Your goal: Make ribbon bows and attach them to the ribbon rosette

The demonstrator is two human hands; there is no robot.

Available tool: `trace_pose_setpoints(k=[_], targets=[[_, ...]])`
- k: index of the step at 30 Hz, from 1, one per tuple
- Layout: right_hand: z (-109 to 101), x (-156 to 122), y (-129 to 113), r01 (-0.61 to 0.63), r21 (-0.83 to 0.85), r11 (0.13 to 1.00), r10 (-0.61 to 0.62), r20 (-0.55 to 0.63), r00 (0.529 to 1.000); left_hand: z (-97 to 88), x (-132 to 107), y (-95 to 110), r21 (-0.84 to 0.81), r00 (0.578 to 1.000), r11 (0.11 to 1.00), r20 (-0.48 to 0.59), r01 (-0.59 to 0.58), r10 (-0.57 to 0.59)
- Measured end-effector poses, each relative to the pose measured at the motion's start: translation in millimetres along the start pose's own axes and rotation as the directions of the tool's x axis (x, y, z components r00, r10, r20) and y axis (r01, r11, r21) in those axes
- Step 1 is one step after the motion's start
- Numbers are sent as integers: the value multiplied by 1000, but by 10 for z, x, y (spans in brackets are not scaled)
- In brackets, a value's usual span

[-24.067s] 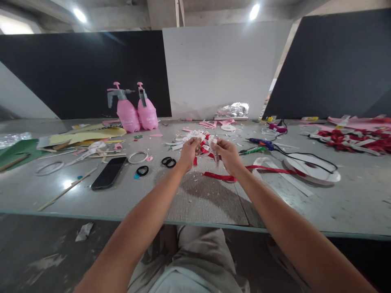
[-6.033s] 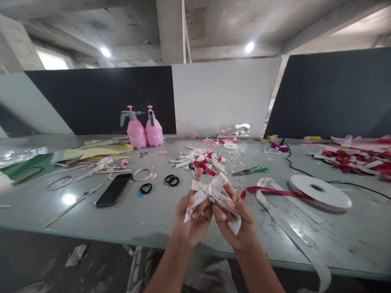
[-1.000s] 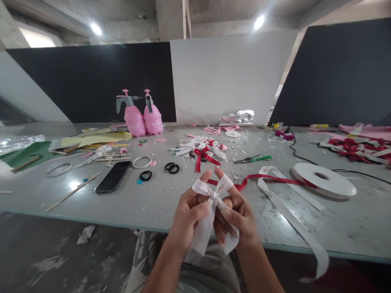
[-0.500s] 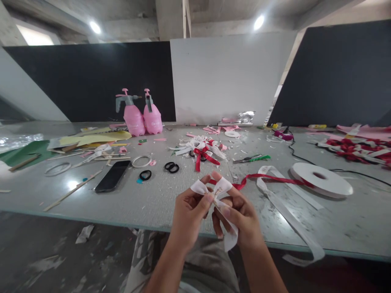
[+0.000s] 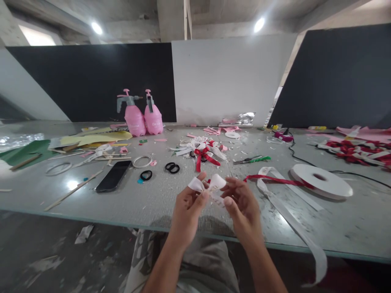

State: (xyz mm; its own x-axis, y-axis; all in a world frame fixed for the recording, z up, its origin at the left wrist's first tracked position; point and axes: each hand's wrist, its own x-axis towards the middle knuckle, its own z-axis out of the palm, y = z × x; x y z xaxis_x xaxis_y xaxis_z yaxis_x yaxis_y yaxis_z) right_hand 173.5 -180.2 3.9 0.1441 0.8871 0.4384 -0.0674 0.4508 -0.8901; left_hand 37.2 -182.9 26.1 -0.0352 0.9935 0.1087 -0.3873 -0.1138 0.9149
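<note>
A white ribbon bow with two loops is pinched at its knot between the thumb and fingers of my left hand. Just right of it, my right hand has its thumb and fingers apart, slightly smeared by motion, with no ribbon plainly gripped. A red ribbon runs from the white spool toward the back of my right hand; where it ends is hidden. Loose white ribbon lies beside the spool and hangs over the table's front edge.
Beyond my hands lies a pile of red and white bows, with green-handled scissors to its right. Black hair ties and a phone are at left. Two pink spray bottles stand behind. More ribbons lie far right.
My right hand has let go of the bow's hanging tail and opened, shifting slightly right. My left hand still pinches the bow. The loose white ribbon's end hangs lower over the edge.
</note>
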Motion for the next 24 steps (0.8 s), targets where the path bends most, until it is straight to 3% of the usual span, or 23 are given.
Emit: trace_pose_setpoints(k=[3,9,13,18,21,24], targets=[[-5,85,-1,-143,-13,990,143,190,971,23,-34,28,19,997,1000,72,10,-11],[91,116,-41,-274,71,959,246,268,932,-42,-34,-46,39,997,999,79,-17,14],[99,107,-64,-305,70,950,278,258,925,-84,-24,-46,122,994,991,98,-51,39],[29,123,-40,-305,157,939,285,139,949,-81,-20,3,240,970,949,181,-204,163],[-21,125,-36,-325,172,930,307,125,943,-103,0,-20,236,974,945,48,-227,222],[-49,106,-65,-352,127,928,318,227,921,-125,42,-38,171,981,969,-38,-179,188]])
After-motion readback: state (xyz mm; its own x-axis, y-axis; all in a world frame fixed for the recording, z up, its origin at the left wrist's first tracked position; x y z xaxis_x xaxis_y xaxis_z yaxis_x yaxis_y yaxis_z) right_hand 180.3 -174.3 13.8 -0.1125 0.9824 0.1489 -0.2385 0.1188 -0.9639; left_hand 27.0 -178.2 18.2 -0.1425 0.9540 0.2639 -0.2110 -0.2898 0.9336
